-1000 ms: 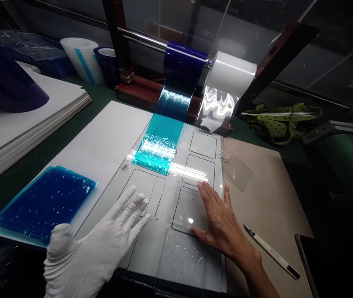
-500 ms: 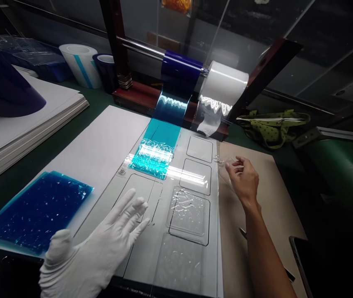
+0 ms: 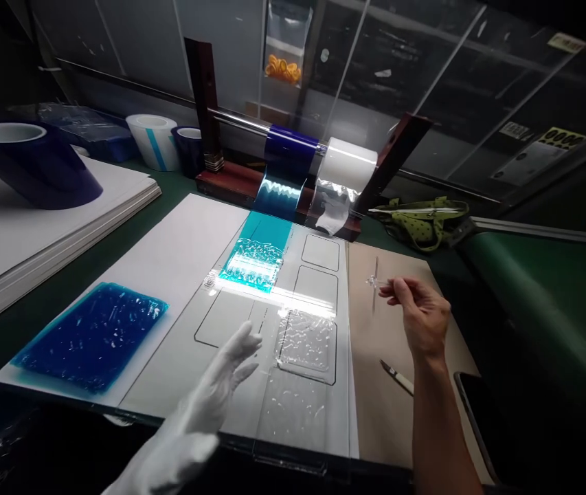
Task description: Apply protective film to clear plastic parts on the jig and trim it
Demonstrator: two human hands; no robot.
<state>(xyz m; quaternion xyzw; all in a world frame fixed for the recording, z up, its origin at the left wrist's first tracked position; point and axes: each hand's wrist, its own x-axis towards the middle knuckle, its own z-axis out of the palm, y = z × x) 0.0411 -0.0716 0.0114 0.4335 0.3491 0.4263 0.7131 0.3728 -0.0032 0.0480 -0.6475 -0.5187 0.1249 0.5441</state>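
My left hand (image 3: 220, 385), in a white glove, hovers open over the white template sheet (image 3: 231, 357) with its outlined rectangles. My bare right hand (image 3: 419, 309) is raised above the brown board (image 3: 390, 405) and pinches a thin clear plastic piece (image 3: 375, 285), seen edge-on. A clear plastic piece (image 3: 307, 340) lies in an outline on the template, beside my left fingertips. Another clear piece (image 3: 297, 412) lies nearer me. Cyan film (image 3: 256, 258) runs from the blue roll (image 3: 287, 148) onto the template.
A white film roll (image 3: 347, 161) sits on the same bar. A dark blue sheet stack (image 3: 91, 337) lies at left. A craft knife (image 3: 398, 378) and a phone (image 3: 483, 426) lie at right. Tape rolls (image 3: 153, 141), white boards (image 3: 40, 227) and a green bag (image 3: 421, 220) stand around.
My right hand left the clear piece on the template, reached right, and picked up the clear piece from the brown board, lifting it edge-on. My left hand slid right. The view tilted up.
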